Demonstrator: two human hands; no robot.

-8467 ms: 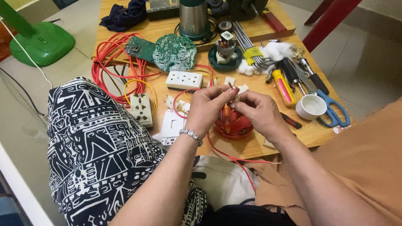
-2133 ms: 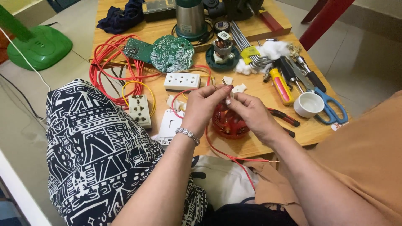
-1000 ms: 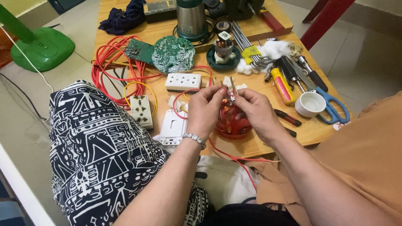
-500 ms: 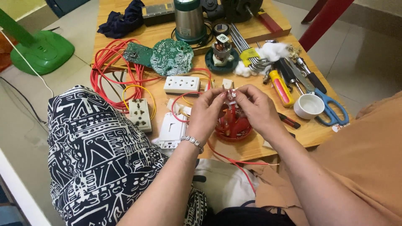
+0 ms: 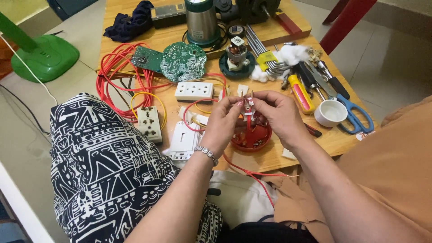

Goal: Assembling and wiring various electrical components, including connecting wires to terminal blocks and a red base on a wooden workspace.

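Red wire (image 5: 248,122) (thin) between hands

Home repair corner, improvised electrical workbench, not a proper workshop. Low wooden table (image 5: 270,157) on a tiled floor (image 5: 391,49), person sits close with knees at 7 o'clock. Table is crowded: red wires (image 5: 119,76) at 10 o'clock, green circuit board (image 5: 182,60) and metal jug (image 5: 201,20) at 12, white socket strip (image 5: 194,91) and wall socket (image 5: 149,123) near centre. Hand tools at 2 o'clock: hex keys (image 5: 263,49), screwdriver (image 5: 301,92), blue scissors (image 5: 355,114), white cup (image 5: 330,112). Green fan base (image 5: 42,56) stands on the floor at 10 o'clock, red furniture leg (image 5: 346,22) at 1.
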